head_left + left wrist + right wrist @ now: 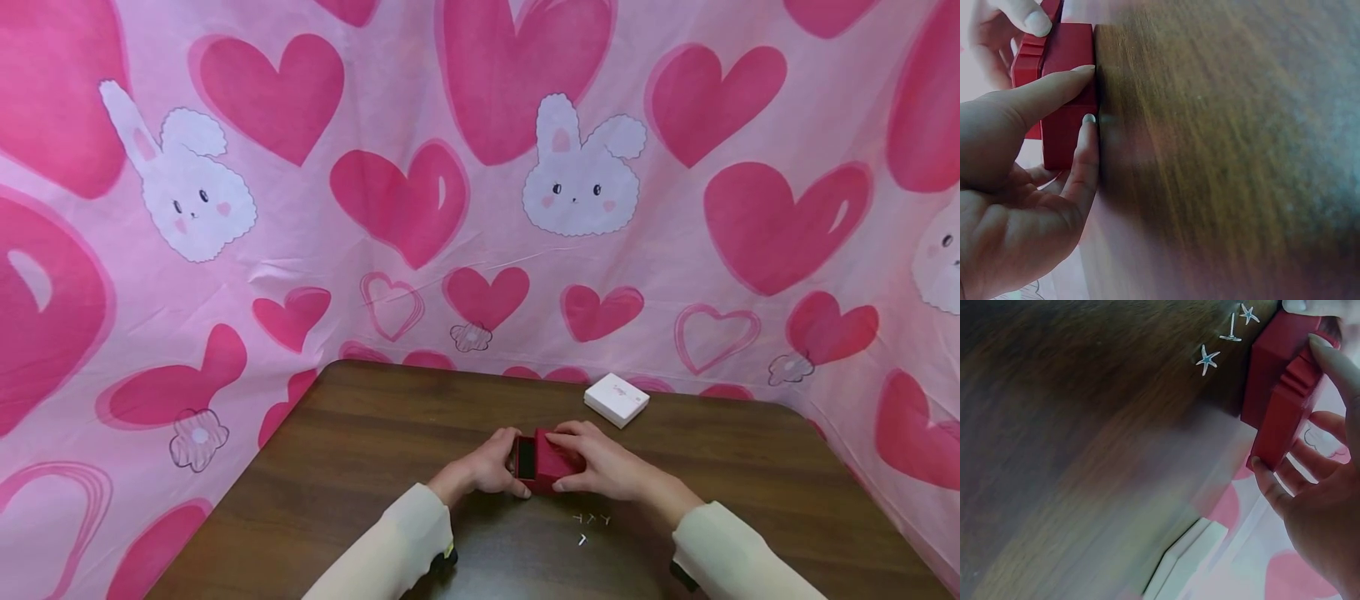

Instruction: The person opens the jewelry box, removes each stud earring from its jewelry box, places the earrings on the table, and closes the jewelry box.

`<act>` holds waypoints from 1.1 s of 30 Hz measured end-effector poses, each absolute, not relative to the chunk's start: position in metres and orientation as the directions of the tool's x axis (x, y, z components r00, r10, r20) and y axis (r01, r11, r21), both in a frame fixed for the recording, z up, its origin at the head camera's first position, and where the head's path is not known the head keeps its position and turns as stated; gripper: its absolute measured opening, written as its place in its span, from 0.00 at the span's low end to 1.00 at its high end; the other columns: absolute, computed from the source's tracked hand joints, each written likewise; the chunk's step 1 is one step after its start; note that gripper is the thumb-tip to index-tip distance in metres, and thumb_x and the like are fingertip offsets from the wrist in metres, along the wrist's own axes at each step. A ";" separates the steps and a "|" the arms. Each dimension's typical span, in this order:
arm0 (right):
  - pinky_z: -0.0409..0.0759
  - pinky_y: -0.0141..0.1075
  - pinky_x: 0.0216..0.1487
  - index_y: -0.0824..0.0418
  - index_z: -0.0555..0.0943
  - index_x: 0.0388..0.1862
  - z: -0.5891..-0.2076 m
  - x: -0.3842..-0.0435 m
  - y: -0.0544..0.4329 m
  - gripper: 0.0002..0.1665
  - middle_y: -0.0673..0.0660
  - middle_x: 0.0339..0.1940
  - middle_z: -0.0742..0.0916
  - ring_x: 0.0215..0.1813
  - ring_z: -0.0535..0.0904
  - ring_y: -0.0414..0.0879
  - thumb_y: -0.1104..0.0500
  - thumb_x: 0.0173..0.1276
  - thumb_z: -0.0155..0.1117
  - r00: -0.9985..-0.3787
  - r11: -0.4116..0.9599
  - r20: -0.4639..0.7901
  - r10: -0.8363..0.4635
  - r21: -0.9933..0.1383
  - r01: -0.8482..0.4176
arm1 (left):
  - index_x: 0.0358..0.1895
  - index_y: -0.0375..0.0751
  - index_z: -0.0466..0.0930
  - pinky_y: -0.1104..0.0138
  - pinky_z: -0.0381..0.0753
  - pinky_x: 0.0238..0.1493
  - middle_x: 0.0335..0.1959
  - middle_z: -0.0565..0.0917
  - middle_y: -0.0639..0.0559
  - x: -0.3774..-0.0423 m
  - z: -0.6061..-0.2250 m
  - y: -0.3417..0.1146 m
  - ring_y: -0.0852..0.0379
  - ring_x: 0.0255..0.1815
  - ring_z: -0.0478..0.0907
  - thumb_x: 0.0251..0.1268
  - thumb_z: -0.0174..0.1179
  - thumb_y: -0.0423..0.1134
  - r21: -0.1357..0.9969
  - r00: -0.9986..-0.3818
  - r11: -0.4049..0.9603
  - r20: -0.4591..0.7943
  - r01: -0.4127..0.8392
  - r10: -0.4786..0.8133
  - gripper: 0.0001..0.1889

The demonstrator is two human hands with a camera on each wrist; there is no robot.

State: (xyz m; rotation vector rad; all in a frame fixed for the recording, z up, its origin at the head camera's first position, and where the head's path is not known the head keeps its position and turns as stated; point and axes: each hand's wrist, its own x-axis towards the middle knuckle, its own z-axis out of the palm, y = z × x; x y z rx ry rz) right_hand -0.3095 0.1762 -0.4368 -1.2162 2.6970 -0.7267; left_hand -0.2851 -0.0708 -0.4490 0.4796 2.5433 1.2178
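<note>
A small red jewelry box (pixel 1063 147) stands on the table with its dark inside (pixel 527 456) showing at the left. My left hand (pixel 491 462) grips the base from the left, thumb and fingers along its sides. The red lid (pixel 1279 422) lies tilted over the right part of the base. My right hand (pixel 611 461) pinches that lid, thumb on its ribbed side and fingertips at its far edge. Close to the box are several small silvery pieces, among them a starfish-shaped stud earring (pixel 1207 359) and another lying on its side with its post (pixel 1232 328) upright.
A flat white box (pixel 617 400) lies at the back of the wooden table (pixel 390 417), behind my right hand. Pink cloth (pixel 502 225) with hearts and rabbits hangs behind the table and down its left side.
</note>
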 end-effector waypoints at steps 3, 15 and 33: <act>0.78 0.50 0.58 0.61 0.76 0.71 -0.438 -0.310 0.173 0.44 0.60 0.67 0.77 0.64 0.70 0.54 0.41 0.61 0.76 -0.670 0.563 0.107 -0.735 -0.456 -0.690 | 0.61 0.36 0.67 0.59 0.75 0.55 0.50 0.70 0.49 -0.286 -0.451 -0.071 0.54 0.47 0.70 0.49 0.79 0.31 0.773 -0.904 0.606 -0.103 0.190 0.415 0.37; 0.78 0.47 0.56 0.60 0.75 0.72 -0.439 -0.312 0.162 0.44 0.58 0.66 0.77 0.63 0.70 0.52 0.41 0.62 0.75 -0.640 0.526 0.131 -0.758 -0.459 -0.716 | 0.62 0.39 0.68 0.59 0.74 0.57 0.52 0.71 0.50 -0.287 -0.452 -0.069 0.54 0.49 0.71 0.47 0.81 0.33 0.756 -0.909 0.625 -0.099 0.196 0.405 0.39; 0.76 0.48 0.57 0.56 0.78 0.69 -0.440 -0.315 0.151 0.41 0.56 0.64 0.79 0.62 0.71 0.51 0.41 0.60 0.76 -0.614 0.508 0.171 -0.771 -0.416 -0.754 | 0.70 0.38 0.62 0.54 0.70 0.67 0.58 0.72 0.48 -0.291 -0.453 -0.072 0.52 0.59 0.71 0.44 0.82 0.33 0.730 -0.899 0.641 -0.087 0.236 0.430 0.48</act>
